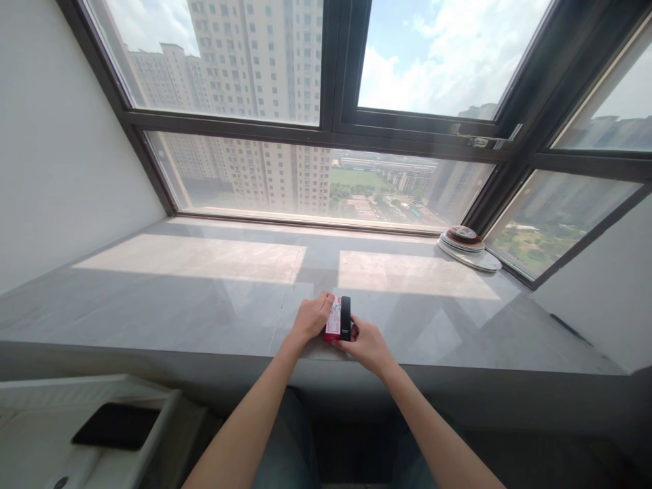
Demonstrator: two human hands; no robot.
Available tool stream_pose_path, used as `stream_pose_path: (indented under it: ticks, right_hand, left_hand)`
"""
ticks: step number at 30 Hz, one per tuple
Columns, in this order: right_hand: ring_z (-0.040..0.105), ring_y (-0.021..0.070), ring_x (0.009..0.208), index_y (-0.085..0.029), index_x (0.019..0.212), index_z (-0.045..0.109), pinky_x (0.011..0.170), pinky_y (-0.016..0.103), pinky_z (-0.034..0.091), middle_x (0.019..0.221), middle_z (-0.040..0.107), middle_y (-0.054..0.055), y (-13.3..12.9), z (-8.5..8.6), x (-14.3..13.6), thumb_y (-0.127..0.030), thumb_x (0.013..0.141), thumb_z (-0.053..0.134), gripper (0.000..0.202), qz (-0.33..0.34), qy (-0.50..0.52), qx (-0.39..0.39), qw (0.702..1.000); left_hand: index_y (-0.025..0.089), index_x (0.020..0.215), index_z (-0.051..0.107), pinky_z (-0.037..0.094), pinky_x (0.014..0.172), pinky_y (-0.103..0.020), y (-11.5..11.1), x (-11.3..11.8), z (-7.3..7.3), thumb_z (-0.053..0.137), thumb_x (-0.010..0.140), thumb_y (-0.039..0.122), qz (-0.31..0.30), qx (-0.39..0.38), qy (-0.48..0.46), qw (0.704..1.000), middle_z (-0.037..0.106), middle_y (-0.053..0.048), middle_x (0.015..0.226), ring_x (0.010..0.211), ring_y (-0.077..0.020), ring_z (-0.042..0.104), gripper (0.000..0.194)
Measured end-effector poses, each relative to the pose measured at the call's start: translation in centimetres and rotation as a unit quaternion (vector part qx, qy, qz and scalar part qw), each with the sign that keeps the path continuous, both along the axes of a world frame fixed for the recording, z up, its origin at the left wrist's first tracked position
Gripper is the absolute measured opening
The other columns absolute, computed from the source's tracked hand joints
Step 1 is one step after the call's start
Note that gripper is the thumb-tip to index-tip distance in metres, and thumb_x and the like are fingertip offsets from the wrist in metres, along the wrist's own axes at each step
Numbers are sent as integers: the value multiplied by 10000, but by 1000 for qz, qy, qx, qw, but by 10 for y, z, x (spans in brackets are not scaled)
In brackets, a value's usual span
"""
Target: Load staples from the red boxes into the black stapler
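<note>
A small red and white box (333,320) stands near the front edge of the grey stone sill (204,309). Right beside it, touching its side, is a black narrow object (346,318) with small pale print near its lower end. My left hand (312,318) grips the box from the left, with fingers over its upper left side. My right hand (367,343) holds the black object from the right, its thumb reaching along the bottom of the box. Whether the two objects are joined is unclear.
Stacked plates or lids (468,248) sit at the sill's back right corner by the window frame. Below left, a dark flat object (117,426) lies on a white surface (61,394). A thin dark strip (570,327) lies by the right wall.
</note>
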State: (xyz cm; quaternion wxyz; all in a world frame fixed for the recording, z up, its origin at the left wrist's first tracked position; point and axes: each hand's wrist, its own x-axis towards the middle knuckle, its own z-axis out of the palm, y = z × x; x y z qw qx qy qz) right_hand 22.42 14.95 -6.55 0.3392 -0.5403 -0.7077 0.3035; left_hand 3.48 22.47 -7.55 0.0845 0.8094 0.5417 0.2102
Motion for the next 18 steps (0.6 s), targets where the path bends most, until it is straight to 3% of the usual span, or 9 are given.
stream_pose_path:
  ticks: [8,13,18]
  right_hand:
    - [477,149,579,-215,989,655,533,245,307,647,549,-41,4,-7,3,-467,722,831,407,3,20,8,1000]
    - [485,152,575,-217,1013,655,526,248,307,642,549,-41,3,-6,5,-477,715,838,436,6,22,6,1000]
    - [489,146,576,-212,1016,654,526,249,308,643,549,-46,4,-7,7,-479,724,834,434,15,11,9,1000]
  left_hand:
    - [259,1203,567,374,807,-342,6,3,-3,200,1085,366,-6,9,-2,1000,654,-93,1215,934,-248,643,400]
    - [245,1157,572,392,776,-310,4,3,2,159,1088,404,5,-6,-22,1000,690,-81,1082,856,-216,648,448]
    - [231,1150,588,418,815,-307,0,2,8,198,1083,385,8,-22,-43,999,692,-85,1076,896,-217,655,425]
